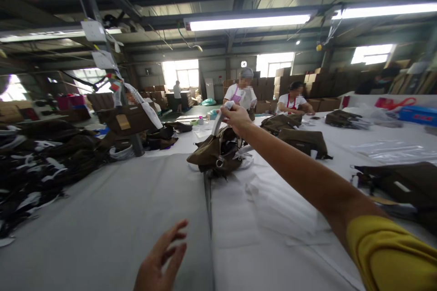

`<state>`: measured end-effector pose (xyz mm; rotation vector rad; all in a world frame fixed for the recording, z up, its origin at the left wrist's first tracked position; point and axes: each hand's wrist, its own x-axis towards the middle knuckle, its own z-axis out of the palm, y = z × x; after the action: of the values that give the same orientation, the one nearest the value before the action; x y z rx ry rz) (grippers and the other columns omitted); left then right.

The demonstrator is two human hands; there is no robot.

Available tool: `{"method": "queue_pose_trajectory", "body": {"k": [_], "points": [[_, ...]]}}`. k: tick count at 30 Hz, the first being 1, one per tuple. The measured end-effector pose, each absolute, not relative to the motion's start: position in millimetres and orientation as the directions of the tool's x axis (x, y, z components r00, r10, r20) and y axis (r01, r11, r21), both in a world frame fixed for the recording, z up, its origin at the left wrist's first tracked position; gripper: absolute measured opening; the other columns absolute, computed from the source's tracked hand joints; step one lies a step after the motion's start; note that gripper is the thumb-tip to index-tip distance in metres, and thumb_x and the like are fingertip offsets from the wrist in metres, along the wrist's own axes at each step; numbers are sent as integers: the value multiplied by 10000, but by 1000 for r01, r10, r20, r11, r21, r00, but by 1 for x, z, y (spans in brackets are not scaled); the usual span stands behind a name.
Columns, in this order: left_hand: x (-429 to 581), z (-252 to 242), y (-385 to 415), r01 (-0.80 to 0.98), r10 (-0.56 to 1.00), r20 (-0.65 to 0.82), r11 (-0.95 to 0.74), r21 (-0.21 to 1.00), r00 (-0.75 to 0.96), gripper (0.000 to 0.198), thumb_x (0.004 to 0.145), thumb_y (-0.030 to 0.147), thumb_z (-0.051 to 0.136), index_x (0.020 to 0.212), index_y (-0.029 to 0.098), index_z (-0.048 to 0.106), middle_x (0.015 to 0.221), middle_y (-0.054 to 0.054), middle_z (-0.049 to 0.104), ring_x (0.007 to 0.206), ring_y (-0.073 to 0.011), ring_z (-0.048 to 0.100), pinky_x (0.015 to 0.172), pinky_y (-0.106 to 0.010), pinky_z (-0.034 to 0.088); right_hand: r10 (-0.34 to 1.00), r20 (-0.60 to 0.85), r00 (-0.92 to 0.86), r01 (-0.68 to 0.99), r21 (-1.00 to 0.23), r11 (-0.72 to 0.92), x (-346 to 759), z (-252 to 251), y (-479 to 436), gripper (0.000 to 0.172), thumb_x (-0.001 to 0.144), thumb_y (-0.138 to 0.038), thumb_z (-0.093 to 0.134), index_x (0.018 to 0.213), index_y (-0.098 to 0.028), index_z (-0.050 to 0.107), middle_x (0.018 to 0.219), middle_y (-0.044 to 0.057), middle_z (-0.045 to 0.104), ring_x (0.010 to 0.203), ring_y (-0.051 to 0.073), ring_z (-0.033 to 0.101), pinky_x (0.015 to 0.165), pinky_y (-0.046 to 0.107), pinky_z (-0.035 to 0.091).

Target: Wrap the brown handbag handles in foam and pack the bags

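My right hand (236, 116) reaches far forward, its fingers closed on a pale strap-like strip (217, 123) that runs down to a dark brown bag (207, 149). The bag hangs or rests tilted just over the table, with a metal ring (219, 163) on its front; whether its bottom touches the surface I cannot tell. Low in the view, my left hand (163, 259) is held over the grey tabletop (146, 200) with fingers apart and nothing in it. Thin white sheets (283, 200) lie on the table right of the bag.
A heap of dark bags (61, 168) with white-wrapped straps covers the left side. More brown bags (302, 142) lie to the right, near clear plastic (396, 151) and a blue box (418, 115). A post (137, 144) rises at left. Co-workers (241, 91) stand or sit across the table.
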<state>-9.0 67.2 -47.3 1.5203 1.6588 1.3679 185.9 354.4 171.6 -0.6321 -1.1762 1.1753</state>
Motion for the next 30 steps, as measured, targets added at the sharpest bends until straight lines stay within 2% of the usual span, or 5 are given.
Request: {"method": "queue_pose_trajectory", "body": {"k": [6,13,17,24,30], "points": [[49,41,57,717,759,651,-451,531,-5,832,881,527,642,1564,298,225,1608,-129,328,1461,-345,346,1160,-575,348,865,414,-283,-362,-881,304,201,187,211,59,844,-157,664,855,-160,606,862,3,625,942,159,628,910,351,500],[70,28,7,704,595,631,-702,106,498,439,821,497,727,1167,237,651,1637,-120,249,1502,-378,230,1147,-544,395,806,177,-565,-154,-982,107,267,155,83,262,806,-351,755,888,-152,605,1014,63,639,1042,217,593,1049,430,424],[66,8,-2,674,548,534,-736,-57,643,141,898,332,670,960,209,698,1579,-119,391,1463,-339,346,1138,-506,426,796,96,-598,-115,-993,34,298,148,53,257,843,-380,734,911,-164,611,1120,69,642,1169,229,567,1079,428,426],[50,30,-14,556,633,538,-765,325,556,71,911,219,645,916,224,716,1381,-74,625,1221,-226,638,992,-251,543,797,206,-568,10,-966,257,336,135,45,383,930,-391,640,1240,-173,581,1314,111,587,1227,234,562,1064,430,457],[23,19,-17,512,772,304,-609,606,558,129,895,289,657,809,228,732,1281,-89,697,1122,-264,698,931,-278,572,717,161,-679,436,-697,569,359,68,26,1004,774,-446,791,1568,-177,238,1572,203,338,1440,322,359,1158,473,352]]}}
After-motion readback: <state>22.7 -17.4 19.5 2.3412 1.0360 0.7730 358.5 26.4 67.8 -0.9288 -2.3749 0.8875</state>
